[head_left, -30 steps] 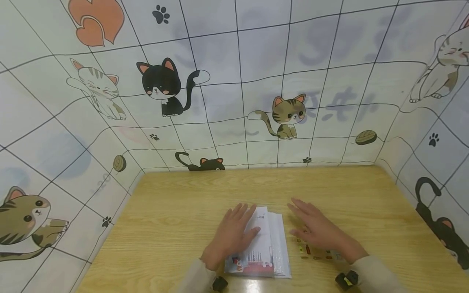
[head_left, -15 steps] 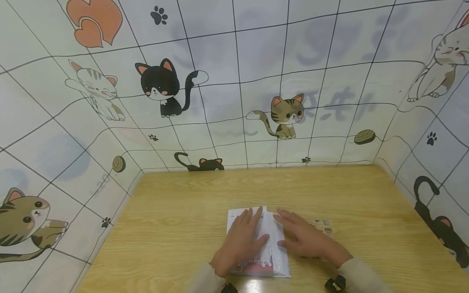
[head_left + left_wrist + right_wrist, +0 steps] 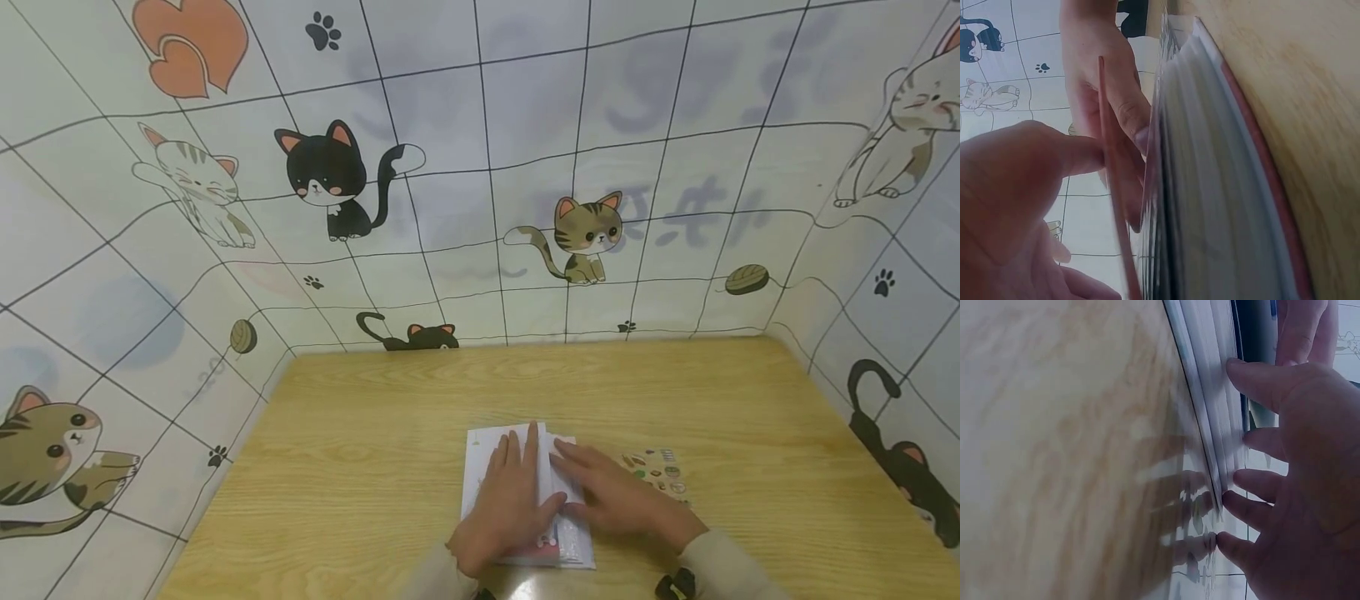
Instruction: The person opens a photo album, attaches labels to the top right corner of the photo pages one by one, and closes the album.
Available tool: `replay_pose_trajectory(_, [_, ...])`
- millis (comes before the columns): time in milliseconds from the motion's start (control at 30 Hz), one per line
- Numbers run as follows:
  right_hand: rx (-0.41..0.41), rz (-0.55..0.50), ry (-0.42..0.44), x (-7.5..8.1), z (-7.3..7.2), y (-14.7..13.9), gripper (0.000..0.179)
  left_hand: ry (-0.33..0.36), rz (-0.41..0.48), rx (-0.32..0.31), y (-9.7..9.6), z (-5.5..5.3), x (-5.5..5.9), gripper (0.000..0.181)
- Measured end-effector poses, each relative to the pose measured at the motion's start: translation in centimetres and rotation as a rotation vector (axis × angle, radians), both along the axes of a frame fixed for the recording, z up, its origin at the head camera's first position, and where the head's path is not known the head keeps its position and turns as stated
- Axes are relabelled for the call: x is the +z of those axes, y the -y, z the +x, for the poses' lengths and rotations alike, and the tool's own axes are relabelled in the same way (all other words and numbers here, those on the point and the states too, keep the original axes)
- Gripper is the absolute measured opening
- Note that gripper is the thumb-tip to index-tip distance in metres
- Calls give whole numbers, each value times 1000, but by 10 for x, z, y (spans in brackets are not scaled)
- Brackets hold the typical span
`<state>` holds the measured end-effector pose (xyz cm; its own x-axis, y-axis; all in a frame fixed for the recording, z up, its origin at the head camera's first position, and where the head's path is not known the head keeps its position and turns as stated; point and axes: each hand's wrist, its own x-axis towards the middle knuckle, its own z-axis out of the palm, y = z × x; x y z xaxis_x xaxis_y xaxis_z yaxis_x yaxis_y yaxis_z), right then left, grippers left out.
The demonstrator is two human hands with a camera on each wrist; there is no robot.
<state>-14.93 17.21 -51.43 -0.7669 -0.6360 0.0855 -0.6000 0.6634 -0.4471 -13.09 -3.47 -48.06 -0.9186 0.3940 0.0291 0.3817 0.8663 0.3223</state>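
Note:
A thick book lies on the table with its white and pink cover (image 3: 475, 467) toward the left. My left hand (image 3: 510, 496) lies over that cover, fingers straight and pointing away from me. In the left wrist view, the cover's edge (image 3: 1116, 200) stands apart from the page stack (image 3: 1210, 162), and my left thumb touches it from outside. Along the right side of the book is my right hand (image 3: 611, 492). Its spread fingertips (image 3: 1244, 506) meet the page edges (image 3: 1210, 394) in the right wrist view.
Just right of the book, partly beneath the right forearm, lies a sheet of small colourful stickers (image 3: 663, 471). The wooden table (image 3: 360, 467) is enclosed at the back and sides by white cat-patterned walls (image 3: 465, 208).
My left hand has slid right across the cover. My right hand has moved left from above the sticker sheet to the book's right side, so more of the sheet shows.

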Motion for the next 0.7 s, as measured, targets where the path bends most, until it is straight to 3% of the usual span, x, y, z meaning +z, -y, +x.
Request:
replay_pose_trajectory(233, [-6, 28, 27, 1, 1, 2, 65, 24, -1, 12, -1, -1, 1, 94])
replay_pose_trajectory(500, [17, 16, -2, 3, 2, 3, 65, 58, 120, 19, 3, -3, 5, 94])
replay_pose_trajectory(700, [11, 8, 45, 6, 3, 5, 66, 79, 193, 29, 8, -4, 8, 94])
